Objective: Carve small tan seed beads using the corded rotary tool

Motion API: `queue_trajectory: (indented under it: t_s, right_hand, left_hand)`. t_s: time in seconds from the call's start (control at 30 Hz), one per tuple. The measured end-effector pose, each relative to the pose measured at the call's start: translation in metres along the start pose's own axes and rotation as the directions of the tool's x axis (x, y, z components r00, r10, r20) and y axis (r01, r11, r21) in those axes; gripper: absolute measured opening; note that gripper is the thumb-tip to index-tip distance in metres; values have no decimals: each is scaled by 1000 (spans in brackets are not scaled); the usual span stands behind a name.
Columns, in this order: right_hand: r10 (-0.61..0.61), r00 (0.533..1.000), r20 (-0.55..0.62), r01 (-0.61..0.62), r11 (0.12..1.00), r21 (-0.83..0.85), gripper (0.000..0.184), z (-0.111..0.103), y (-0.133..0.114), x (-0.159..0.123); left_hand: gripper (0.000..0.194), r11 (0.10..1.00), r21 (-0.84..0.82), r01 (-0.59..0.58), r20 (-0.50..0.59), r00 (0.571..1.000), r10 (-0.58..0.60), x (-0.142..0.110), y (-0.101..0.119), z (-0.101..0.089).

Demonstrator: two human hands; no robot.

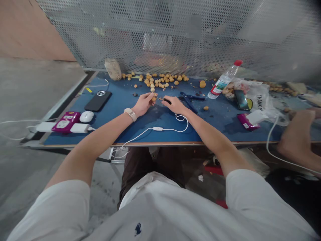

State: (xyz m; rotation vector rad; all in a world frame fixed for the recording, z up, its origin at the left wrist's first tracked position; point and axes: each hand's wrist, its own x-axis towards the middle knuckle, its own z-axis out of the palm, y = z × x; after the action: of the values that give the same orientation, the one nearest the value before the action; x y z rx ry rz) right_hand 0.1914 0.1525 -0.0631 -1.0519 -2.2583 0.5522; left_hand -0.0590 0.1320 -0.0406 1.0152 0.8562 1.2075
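My left hand (145,104), with a pale watch band at the wrist, pinches a small round tan nut-like ball (154,97) between its fingertips. Opposite it, my right hand (175,104) is closed round the black handle of a thin metal tool (166,100). The tool's tip points left and is close to the ball; whether it touches cannot be made out. A loose pile of similar tan balls (167,78) lies beyond my hands. To the right of my right hand are blue-handled pliers (189,102) and a single brownish ball (206,108).
On the blue table (140,134) stand a jar (113,69) and a red-capped bottle (223,82). A phone (98,100) and a purple power strip (66,122) lie left. A white cable (170,130) crosses in front. Another person's arm (297,137) rests at right. A perforated metal screen (160,40) rises behind.
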Motion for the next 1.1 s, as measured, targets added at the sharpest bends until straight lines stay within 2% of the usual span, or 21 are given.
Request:
queue_trajectory:
  t_s: [0.2, 0.57, 0.97, 1.1]
  right_hand:
    - [1, 1000, -2, -1, 1000, 7, 78, -1, 1, 0]
    - [27, 999, 17, -27, 999, -34, 69, 0, -5, 4]
    - [23, 1000, -6, -23, 999, -34, 69, 1, -3, 6]
    - [29, 999, 20, -28, 999, -43, 71, 1, -2, 8]
  left_hand:
    - [42, 1000, -25, 2, -3, 1000, -2, -1, 1, 0]
    - [38, 999, 5, 54, -71, 996, -54, 6, -4, 0]
    - [37, 999, 19, 50, -77, 996, -49, 6, -4, 0]
    - [37, 999, 20, 50, -73, 996, -48, 8, -6, -2]
